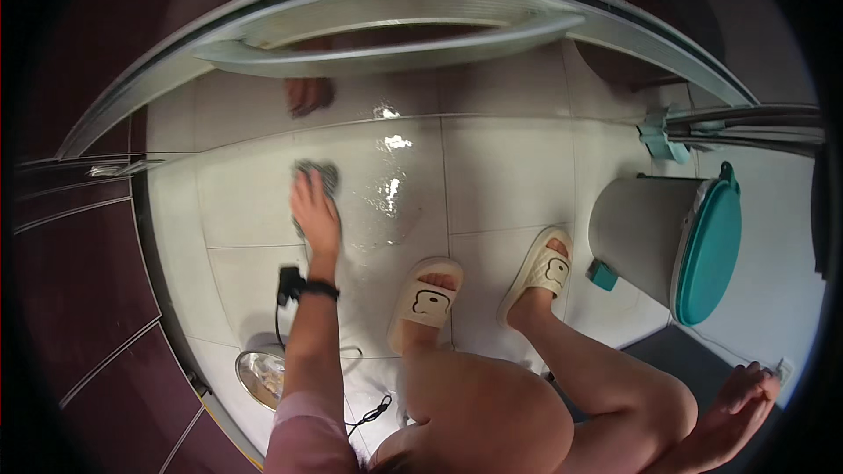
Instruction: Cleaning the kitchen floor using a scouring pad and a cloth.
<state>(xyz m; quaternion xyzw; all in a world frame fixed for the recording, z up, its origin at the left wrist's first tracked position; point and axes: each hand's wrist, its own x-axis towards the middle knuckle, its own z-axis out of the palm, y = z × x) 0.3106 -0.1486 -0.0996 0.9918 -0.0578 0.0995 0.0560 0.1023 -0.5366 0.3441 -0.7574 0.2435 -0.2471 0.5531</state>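
Note:
My left hand (315, 207) lies flat on a grey cloth (327, 174), pressing it against the light floor tiles (253, 210). Its fingers point away from me and cover much of the cloth. A black wrist strap (321, 288) with a small device and a cable is on that arm. Wet, shiny streaks (393, 191) show on the tiles to the right of the cloth. Off to the far right, by my knee, my right hand (744, 392) is raised with its fingers curled; no object shows in it.
A grey bin (639, 237) with a teal lid (710, 257) stands at the right. Ahead is a glossy panel with a long metal handle (395, 59). Dark cabinet fronts (85, 276) line the left. Behind my left forearm sits a metal bowl (260, 378). My slippers (428, 299) are on the tiles.

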